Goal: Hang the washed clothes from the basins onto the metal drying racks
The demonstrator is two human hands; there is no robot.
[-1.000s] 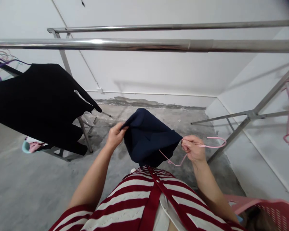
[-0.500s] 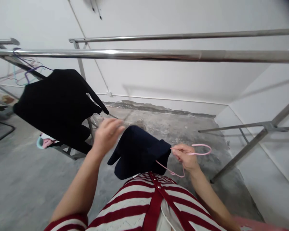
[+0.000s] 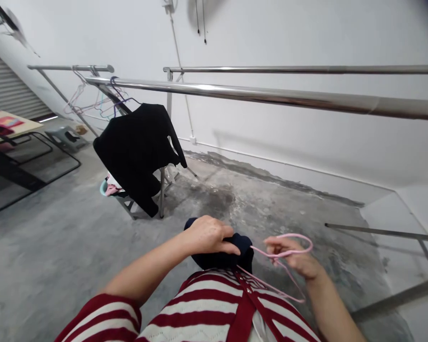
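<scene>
In the head view, the person's left hand (image 3: 209, 236) lies over a bunched navy garment (image 3: 219, 254), fingers curved across the top and pressing it against the front of a red-and-white striped top (image 3: 207, 304). The garment sits low and central, just in front of the chest, with most of it folded out of sight under the hand. To the right, the right hand (image 3: 292, 254) is nearly closed, its fingers pinching a pink wire hanger (image 3: 295, 236). The hanger's lower wire trails down towards the navy garment, and the two hands are just apart.

Farther off, a black garment (image 3: 137, 152) hangs on a purple hanger (image 3: 123, 100) from a steel rail (image 3: 235, 89), left of centre. More wire hangers (image 3: 82, 97) dangle near the rail's far end. Below the black garment sits a teal basket (image 3: 103, 188) with pink cloth in it. At far left stands a worktop (image 3: 10, 126) bearing colourful printed items, with a roller shutter (image 3: 10, 85) behind it. A second steel rail (image 3: 303, 69) runs along the white wall (image 3: 278, 38), above a patchy concrete floor (image 3: 57, 247).
</scene>
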